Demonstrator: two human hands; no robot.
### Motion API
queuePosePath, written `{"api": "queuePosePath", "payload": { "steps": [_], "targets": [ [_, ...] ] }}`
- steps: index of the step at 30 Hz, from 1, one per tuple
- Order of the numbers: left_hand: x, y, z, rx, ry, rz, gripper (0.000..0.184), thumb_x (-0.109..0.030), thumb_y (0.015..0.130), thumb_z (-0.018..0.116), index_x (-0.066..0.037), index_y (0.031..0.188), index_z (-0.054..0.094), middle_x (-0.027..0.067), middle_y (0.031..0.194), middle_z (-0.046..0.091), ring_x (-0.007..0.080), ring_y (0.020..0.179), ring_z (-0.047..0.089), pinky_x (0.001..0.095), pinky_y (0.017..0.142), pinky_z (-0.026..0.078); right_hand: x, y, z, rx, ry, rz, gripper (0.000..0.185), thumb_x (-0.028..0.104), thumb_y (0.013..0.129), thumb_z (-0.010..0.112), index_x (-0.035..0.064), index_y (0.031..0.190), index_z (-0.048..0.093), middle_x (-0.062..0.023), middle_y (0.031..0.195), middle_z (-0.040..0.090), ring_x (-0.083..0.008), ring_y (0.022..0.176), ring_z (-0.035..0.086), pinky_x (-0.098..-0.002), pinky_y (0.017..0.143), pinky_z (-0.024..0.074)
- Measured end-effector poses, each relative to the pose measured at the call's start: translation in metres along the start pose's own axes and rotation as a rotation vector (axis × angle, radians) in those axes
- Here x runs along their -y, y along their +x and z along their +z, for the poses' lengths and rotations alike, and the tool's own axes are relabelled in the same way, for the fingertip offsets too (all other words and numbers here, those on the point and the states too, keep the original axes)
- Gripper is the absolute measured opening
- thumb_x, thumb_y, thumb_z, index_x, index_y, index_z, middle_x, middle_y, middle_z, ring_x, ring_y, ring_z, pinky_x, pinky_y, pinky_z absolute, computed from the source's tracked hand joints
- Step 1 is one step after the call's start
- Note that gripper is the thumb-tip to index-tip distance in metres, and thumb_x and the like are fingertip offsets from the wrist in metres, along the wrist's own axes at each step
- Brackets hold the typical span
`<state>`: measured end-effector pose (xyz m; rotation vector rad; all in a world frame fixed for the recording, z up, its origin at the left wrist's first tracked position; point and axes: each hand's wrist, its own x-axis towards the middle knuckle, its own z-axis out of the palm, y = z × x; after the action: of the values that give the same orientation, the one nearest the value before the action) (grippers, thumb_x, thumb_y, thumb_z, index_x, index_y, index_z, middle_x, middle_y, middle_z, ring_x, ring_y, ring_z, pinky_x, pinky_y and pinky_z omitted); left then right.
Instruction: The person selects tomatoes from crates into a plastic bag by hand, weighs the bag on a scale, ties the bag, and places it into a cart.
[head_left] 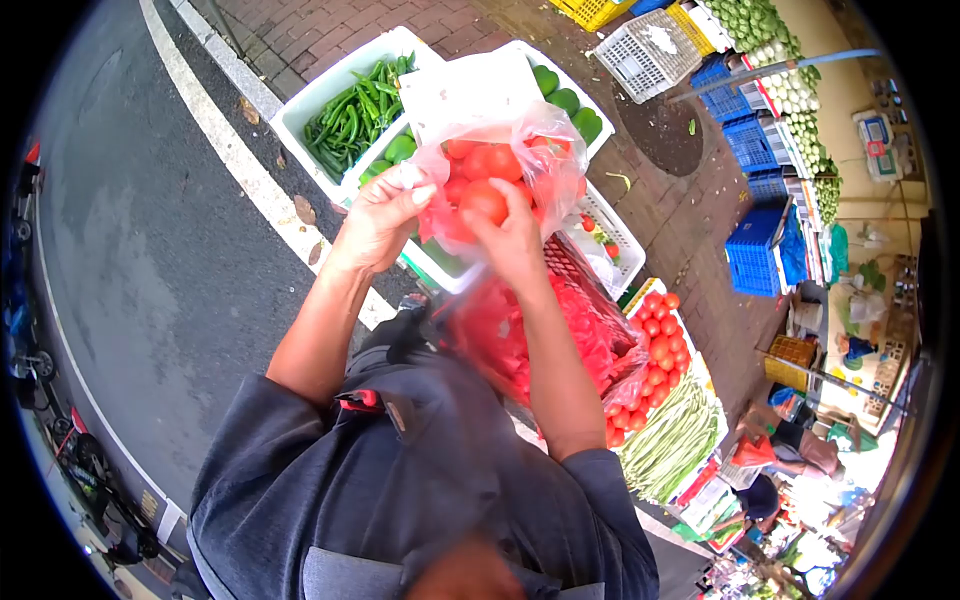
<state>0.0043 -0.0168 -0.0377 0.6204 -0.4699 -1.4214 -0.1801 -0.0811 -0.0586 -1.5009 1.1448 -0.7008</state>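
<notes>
A clear plastic bag full of red tomatoes is held in front of me, above the vegetable crates. My left hand pinches the left edge of the bag between thumb and fingers. At the bag's mouth, my right hand has its fingers around one tomato. Just behind the bag is a white foam lid. Below my right forearm lies a red basket with a heap of red plastic bags.
Green peppers fill a white foam box at the left. More tomatoes and long green beans lie to the right. Blue crates and a white basket stand across the brick pavement. A road runs along the left.
</notes>
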Motion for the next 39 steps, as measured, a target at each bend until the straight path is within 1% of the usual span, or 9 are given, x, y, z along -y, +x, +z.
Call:
{"api": "queuePosePath", "payload": {
  "steps": [3,7,13,19,25,28,31,35,39],
  "targets": [
    [-0.011,-0.007,0.0,-0.05,-0.016,-0.028,0.009,-0.008,0.089,0.069,-0.008,0.097,0.066,0.0013,0.092,0.067,0.0117,0.086,0.061,0.0282,0.082,0.048,0.002,0.005,0.013,-0.007,-0.468,-0.19,0.065,0.024,0.076,0.078,-0.0026,0.129,0.05,-0.0235,0.126,0.055,-0.0386,0.116,0.055,-0.0425,0.099,0.0452],
    [-0.011,-0.008,-0.003,-0.009,0.063,-0.016,0.01,-0.014,0.09,0.07,-0.007,0.095,0.064,0.0032,0.089,0.066,0.0143,0.081,0.063,0.0325,0.078,0.05,-0.007,0.01,0.024,-0.175,-0.588,-0.265,0.051,0.019,0.082,0.072,-0.0014,0.126,0.056,-0.0212,0.117,0.062,-0.0324,0.108,0.063,-0.0401,0.094,0.0488],
    [-0.019,-0.003,0.007,0.046,0.166,-0.095,0.007,-0.008,0.09,0.068,-0.008,0.096,0.065,0.0009,0.094,0.066,0.0101,0.085,0.059,0.0268,0.082,0.045,0.027,-0.044,-0.016,-0.086,-0.057,-0.208,0.029,0.009,0.085,0.07,0.0003,0.112,0.063,-0.0141,0.1,0.065,-0.0257,0.091,0.065,-0.0323,0.084,0.0508],
    [-0.002,0.013,0.022,0.047,0.239,-0.032,0.006,-0.008,0.091,0.066,-0.006,0.097,0.064,0.001,0.092,0.067,0.0099,0.085,0.059,0.027,0.082,0.045,0.024,-0.071,-0.048,-0.194,0.237,-0.153,0.022,0.004,0.089,0.066,-0.0029,0.109,0.064,-0.0094,0.104,0.066,-0.0157,0.094,0.064,-0.0287,0.083,0.0505],
    [0.007,0.02,0.035,0.04,0.248,-0.04,0.008,-0.004,0.09,0.066,-0.006,0.098,0.065,0.0038,0.093,0.069,0.0114,0.087,0.062,0.0272,0.082,0.048,0.064,-0.05,-0.026,-0.139,0.198,-0.21,0.023,0.004,0.089,0.068,-0.0019,0.11,0.064,-0.0079,0.099,0.067,-0.0155,0.088,0.063,-0.0286,0.079,0.0504],
    [0.008,0.017,0.041,0.026,0.286,-0.065,0.006,-0.004,0.09,0.067,-0.006,0.095,0.065,0.0035,0.091,0.068,0.0113,0.084,0.062,0.0266,0.079,0.048,0.06,-0.037,-0.005,-0.223,0.029,-0.436,0.024,0.005,0.088,0.07,-0.0004,0.11,0.062,-0.0059,0.092,0.066,-0.0137,0.078,0.061,-0.0273,0.071,0.0494],
    [0.009,0.017,0.041,0.006,0.364,-0.068,0.003,-0.005,0.089,0.067,-0.006,0.091,0.065,0.0027,0.086,0.067,0.0109,0.078,0.061,0.0255,0.075,0.048,0.046,-0.044,-0.011,-0.291,0.031,-0.391,0.022,0.005,0.087,0.071,-0.0003,0.106,0.061,-0.0066,0.087,0.066,-0.0137,0.07,0.059,-0.0273,0.065,0.0482],
    [0.009,0.019,0.046,0.021,0.33,-0.072,0.018,-0.011,0.091,0.067,-0.006,0.108,0.067,0.0017,0.08,0.065,0.0126,0.075,0.061,0.0256,0.074,0.047,0.028,-0.072,-0.028,-0.312,0.228,-0.189,0.01,0.004,0.091,0.065,-0.0011,0.1,0.063,-0.0052,0.082,0.063,-0.0081,0.073,0.057,-0.025,0.065,0.047],
    [0.007,0.03,0.036,0.021,0.332,-0.059,0.033,-0.012,0.092,0.066,-0.004,0.123,0.061,0.0054,0.099,0.067,0.012,0.088,0.061,0.0274,0.078,0.048,-0.032,-0.107,-0.077,-0.347,0.179,0.003,0.028,0.012,0.09,0.068,-0.0018,0.113,0.062,-0.01,0.091,0.067,-0.0135,0.08,0.062,-0.0268,0.073,0.0504]
  ]
}}
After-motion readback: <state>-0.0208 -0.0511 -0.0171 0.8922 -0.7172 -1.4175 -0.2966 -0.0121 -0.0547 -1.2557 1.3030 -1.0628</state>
